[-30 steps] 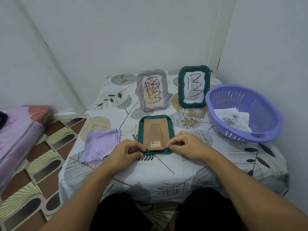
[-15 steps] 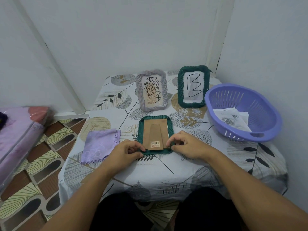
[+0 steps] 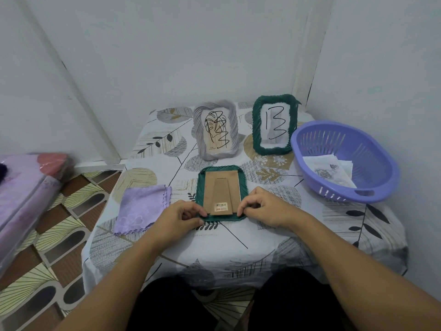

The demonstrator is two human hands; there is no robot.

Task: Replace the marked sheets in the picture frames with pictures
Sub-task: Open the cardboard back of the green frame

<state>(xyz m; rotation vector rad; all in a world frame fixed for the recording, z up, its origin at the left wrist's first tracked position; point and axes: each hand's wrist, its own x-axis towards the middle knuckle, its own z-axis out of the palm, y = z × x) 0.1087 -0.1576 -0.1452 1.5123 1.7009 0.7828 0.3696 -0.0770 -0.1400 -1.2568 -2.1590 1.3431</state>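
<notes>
Where fingers pinch, frame corners hidden

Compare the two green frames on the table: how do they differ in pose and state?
The far green frame stands upright and shows its front with a marked sheet; the near green frame lies face down and shows its brown backing. No hand touches the far one; the left hand and right hand pinch the near one's bottom corners. Both have the same twisted green border.

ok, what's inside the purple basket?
The purple basket holds a few loose white printed sheets, one showing a greyish rose-like print. Anything beneath those sheets is covered and cannot be seen.
</notes>
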